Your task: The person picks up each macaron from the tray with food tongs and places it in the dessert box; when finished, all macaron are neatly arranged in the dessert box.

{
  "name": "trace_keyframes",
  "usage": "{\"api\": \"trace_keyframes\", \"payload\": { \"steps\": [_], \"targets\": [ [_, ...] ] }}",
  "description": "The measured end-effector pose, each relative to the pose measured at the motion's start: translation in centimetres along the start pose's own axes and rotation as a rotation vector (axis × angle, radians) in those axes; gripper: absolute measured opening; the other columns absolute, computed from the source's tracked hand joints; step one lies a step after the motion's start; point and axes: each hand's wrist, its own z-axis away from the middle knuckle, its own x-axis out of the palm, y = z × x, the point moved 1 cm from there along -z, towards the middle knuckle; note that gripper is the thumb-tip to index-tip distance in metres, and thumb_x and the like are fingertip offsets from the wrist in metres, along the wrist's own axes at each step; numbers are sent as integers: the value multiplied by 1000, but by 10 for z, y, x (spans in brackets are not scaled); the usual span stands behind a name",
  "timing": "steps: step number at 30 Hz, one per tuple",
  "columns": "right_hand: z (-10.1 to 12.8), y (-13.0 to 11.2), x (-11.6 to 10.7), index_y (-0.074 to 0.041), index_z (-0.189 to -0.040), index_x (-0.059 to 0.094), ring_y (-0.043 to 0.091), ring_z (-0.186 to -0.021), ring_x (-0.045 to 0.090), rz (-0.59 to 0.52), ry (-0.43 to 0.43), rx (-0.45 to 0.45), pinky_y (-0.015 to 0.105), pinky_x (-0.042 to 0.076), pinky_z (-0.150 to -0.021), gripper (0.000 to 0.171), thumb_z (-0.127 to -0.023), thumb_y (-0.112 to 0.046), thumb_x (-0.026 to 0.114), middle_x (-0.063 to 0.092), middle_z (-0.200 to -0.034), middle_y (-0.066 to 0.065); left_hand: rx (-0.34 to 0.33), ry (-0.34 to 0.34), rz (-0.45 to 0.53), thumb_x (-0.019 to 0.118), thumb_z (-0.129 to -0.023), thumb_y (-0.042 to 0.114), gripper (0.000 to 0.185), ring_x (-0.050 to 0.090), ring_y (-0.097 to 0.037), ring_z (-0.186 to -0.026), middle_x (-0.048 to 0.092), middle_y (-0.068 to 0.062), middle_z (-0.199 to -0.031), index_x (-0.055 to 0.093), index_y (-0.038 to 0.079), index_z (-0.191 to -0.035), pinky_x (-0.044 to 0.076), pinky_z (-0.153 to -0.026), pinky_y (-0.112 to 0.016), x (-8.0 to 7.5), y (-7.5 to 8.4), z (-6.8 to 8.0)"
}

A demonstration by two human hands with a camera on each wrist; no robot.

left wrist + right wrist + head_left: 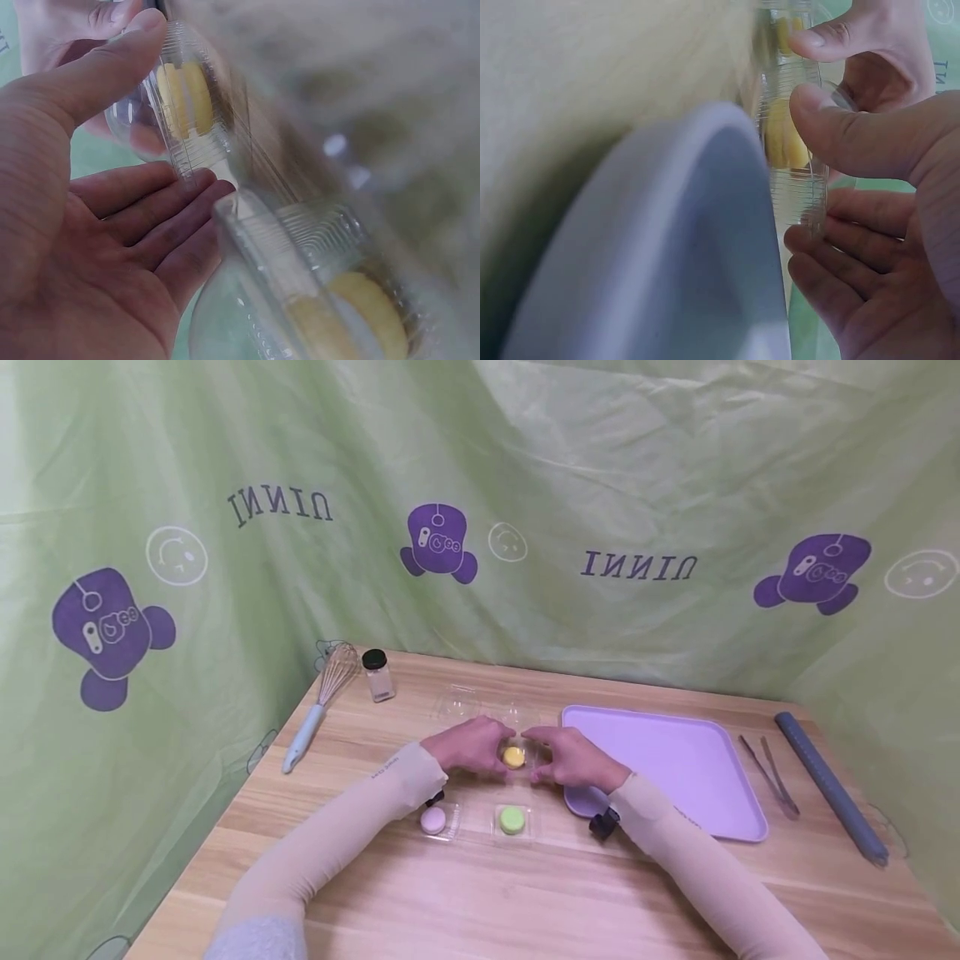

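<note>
Right at the middle of the wooden table (480, 893), both hands meet around a clear plastic clamshell box (517, 752) that holds a yellow macaron (513, 757). The left hand (468, 745) comes in from the near left, forearm stretched diagonally across the wood in a beige sleeve, and grips the box's left side; in the left wrist view its thumb (105, 67) presses on the ribbed plastic while the fingers (161, 217) curve underneath. The right hand (573, 758) reaches in from the near right the same way, mirrored: in the right wrist view its thumb (855, 131) lies on the top of the box and the fingers (855, 255) curl below it. So each hand pinches the box between thumb and fingers, with the macaron between them.

Just near of the hands lie two more clear boxes, side by side: a pink macaron (432, 820) on the left and a green macaron (512, 819) on the right. A lilac tray (675, 760) sits immediately right of the right hand. Further right are metal tongs (771, 774) and a grey rolled mat (828, 785). At the far left of the table stand a whisk (318, 714) and a small black-capped jar (377, 675).
</note>
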Motion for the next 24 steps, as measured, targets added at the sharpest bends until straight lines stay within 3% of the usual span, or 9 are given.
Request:
{"api": "trace_keyframes", "payload": {
  "steps": [9,18,24],
  "targets": [
    [1,-1,0,-5,-138,59,27,-113,69,7,12,11,44,59,-100,78,-72,-32,91,69,-131,14,-10,0,-28,88,-77,34,83,66,-13,-104,69,-9,-130,52,5,-145,57,-102,-30,2,0,-1],
    [3,-3,0,-3,-137,59,28,-113,68,8,18,-16,44,59,-100,78,-72,-32,91,69,-131,15,-7,-19,-46,86,-79,33,81,62,-8,-76,70,0,-103,51,5,-147,56,-79,-21,3,1,0],
    [4,-4,-1,-3,-136,59,29,-114,68,7,27,-31,45,58,-101,78,-71,-32,91,69,-131,15,-16,-17,-47,86,-79,34,82,61,-7,-71,73,-3,-107,50,5,-148,57,-83,-22,1,-2,0]
  ]
}}
